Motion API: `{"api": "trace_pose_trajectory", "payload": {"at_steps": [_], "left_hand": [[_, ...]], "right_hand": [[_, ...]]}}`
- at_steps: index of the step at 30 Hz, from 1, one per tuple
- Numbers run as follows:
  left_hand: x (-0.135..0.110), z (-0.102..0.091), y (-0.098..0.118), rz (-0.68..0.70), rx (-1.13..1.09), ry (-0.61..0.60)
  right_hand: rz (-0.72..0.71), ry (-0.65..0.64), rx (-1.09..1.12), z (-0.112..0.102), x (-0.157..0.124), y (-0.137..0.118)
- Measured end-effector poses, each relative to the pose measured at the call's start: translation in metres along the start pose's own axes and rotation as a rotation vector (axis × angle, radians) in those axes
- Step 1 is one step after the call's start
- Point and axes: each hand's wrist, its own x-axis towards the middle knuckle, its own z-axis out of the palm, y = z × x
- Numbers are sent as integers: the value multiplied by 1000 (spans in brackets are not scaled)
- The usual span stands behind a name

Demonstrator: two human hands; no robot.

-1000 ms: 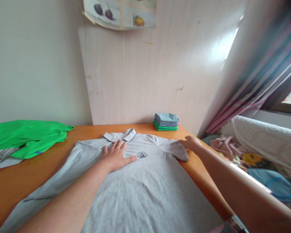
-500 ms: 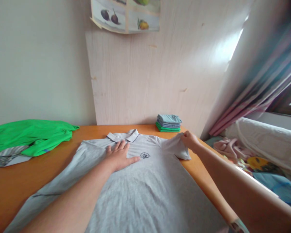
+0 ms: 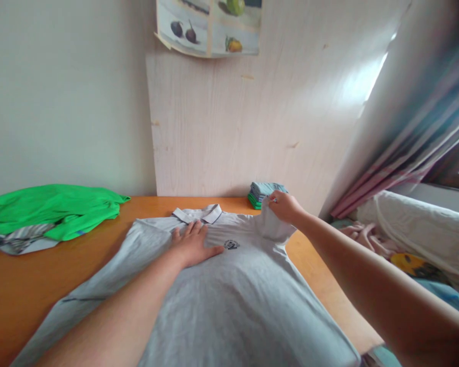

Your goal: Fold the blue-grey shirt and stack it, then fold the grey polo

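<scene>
A light grey polo shirt (image 3: pixel 229 295) lies spread on the orange-brown table (image 3: pixel 19 285), its collar toward the wall and a small dark emblem on the chest. My left hand (image 3: pixel 193 244) rests flat on the chest just below the collar, fingers spread. With my right hand (image 3: pixel 285 206) I pinch the edge of the shirt's right-side sleeve, lifted off the table. The raised sleeve hangs below my fingers, in front of part of the folded stack.
A small stack of folded clothes (image 3: pixel 255 196) stands at the table's back edge. Bright green clothing (image 3: pixel 61 206) with striped cloth under it lies at the left. To the right, beyond the table, are a white cover (image 3: pixel 421 224) and pink curtains (image 3: pixel 382 168).
My right hand has lifted the sleeve and drawn it up and inward to the left. My left hand stays pressed on the chest. The view has shifted slightly.
</scene>
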Motion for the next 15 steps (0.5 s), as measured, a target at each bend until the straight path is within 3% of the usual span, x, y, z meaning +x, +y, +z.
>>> {"api": "trace_pose_trajectory", "payload": {"at_steps": [6,8,11,15], "left_hand": [[2,3,-2,19,5,7],[3,5,-2,20,10,18],[3,6,-2,25,13,55],[2,4,-1,18,8,52]], "right_hand": [[-125,-35,73,-16,-14,-68],[-154,-154,213,-17,-21,-84],[-160,-292,396,-17,-27,-91],[-124,-211,348,-13,-29,-75]]}}
